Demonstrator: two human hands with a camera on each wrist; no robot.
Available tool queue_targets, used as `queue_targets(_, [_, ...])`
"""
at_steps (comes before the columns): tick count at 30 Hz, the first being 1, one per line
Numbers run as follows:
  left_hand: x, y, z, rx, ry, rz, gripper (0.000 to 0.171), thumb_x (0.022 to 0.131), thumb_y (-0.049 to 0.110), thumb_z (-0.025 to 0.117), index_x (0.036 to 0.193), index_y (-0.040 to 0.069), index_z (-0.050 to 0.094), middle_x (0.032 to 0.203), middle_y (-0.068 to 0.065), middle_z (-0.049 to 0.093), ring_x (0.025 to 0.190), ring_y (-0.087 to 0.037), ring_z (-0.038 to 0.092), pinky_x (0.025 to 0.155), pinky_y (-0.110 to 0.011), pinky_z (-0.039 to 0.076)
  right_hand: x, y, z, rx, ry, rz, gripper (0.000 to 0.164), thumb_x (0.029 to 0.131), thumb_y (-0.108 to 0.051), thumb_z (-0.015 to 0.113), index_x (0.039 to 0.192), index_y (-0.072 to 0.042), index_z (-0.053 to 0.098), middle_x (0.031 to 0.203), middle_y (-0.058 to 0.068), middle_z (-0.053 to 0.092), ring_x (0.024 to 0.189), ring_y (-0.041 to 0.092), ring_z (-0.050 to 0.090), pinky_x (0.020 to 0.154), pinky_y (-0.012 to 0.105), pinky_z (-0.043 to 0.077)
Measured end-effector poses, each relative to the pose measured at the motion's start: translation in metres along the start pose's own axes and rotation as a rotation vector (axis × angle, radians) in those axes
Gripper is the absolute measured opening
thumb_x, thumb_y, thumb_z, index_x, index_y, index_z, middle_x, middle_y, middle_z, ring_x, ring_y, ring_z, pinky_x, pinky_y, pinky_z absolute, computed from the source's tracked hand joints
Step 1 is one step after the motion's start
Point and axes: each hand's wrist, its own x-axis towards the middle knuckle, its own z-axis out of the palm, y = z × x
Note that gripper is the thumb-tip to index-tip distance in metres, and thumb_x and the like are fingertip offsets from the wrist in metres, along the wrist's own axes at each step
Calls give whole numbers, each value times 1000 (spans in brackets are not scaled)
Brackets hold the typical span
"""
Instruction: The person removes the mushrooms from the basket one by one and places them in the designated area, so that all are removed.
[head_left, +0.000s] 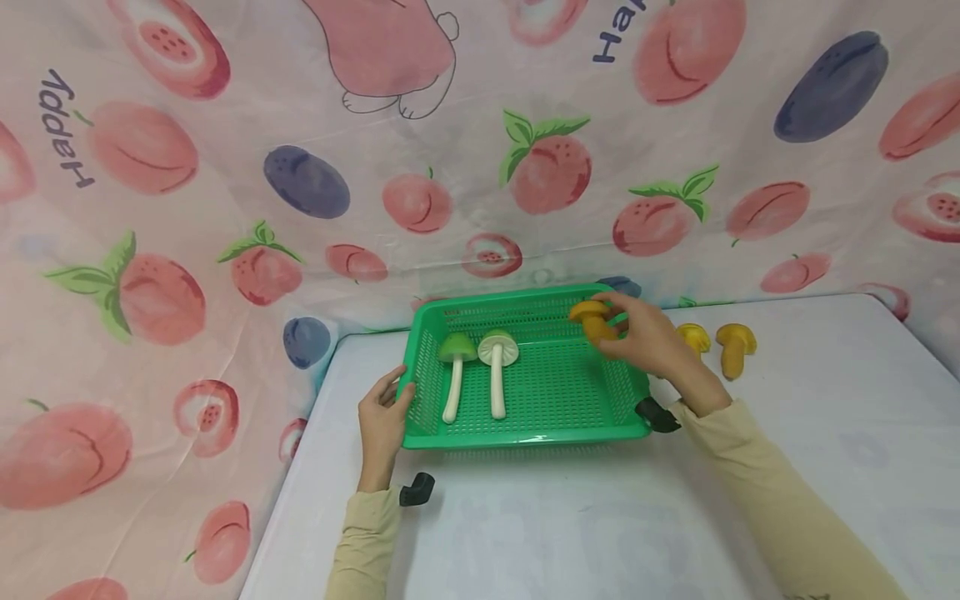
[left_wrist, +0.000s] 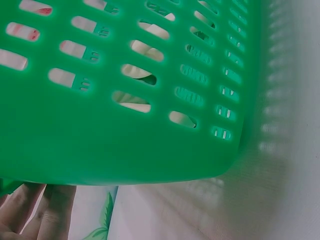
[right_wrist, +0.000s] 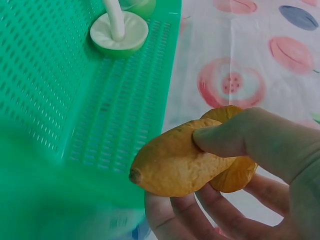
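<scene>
A green plastic basket (head_left: 525, 437) with perforated walls stands on the table. My left hand (head_left: 382, 421) grips its left side, thumb at the rim; in the left wrist view only some fingers (left_wrist: 47, 212) show below the green wall. Between the thumb and fingers of my right hand (head_left: 648, 333) is a yellow-brown toy mushroom (right_wrist: 175, 160), held over the basket's right part. Two toy mushrooms with green caps and white stems lie inside on the left, one (head_left: 454, 375) next to the other (head_left: 497, 375).
Two more yellow mushrooms lie on the white table (head_left: 562, 533) right of the basket: one (head_left: 694, 335) partly hidden by my right hand, the other (head_left: 733, 350) in full view. Behind the table hangs a fruit-print cloth (head_left: 465, 183).
</scene>
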Motion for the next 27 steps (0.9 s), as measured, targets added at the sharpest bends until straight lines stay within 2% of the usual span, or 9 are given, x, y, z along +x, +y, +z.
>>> queue_targets(8, [1, -1, 0, -10, -3, -13, 38, 96, 5, 63, 133, -4, 60, 118, -31, 65, 106, -43, 66, 74, -17, 53, -11, 14, -13, -24, 39, -18, 58, 88, -6, 68, 142, -3, 47, 123, 25, 59, 101, 39, 64, 75, 43, 56])
queue_targets(17, [1, 0, -1, -1, -1, -38, 38, 97, 6, 63, 133, -2, 60, 119, -29, 66, 107, -42, 66, 74, -20, 54, -22, 28, -23, -49, 74, 22, 58, 88, -7, 68, 142, -5, 47, 123, 27, 59, 104, 41, 65, 80, 49, 56])
queue_targets(27, [0, 1, 0, 4, -9, -24, 37, 97, 6, 62, 133, -4, 60, 117, -31, 65, 107, -43, 66, 74, -20, 54, -32, 41, -36, -43, 94, 62, 61, 87, -7, 70, 143, -4, 45, 125, 30, 57, 104, 45, 63, 74, 44, 57])
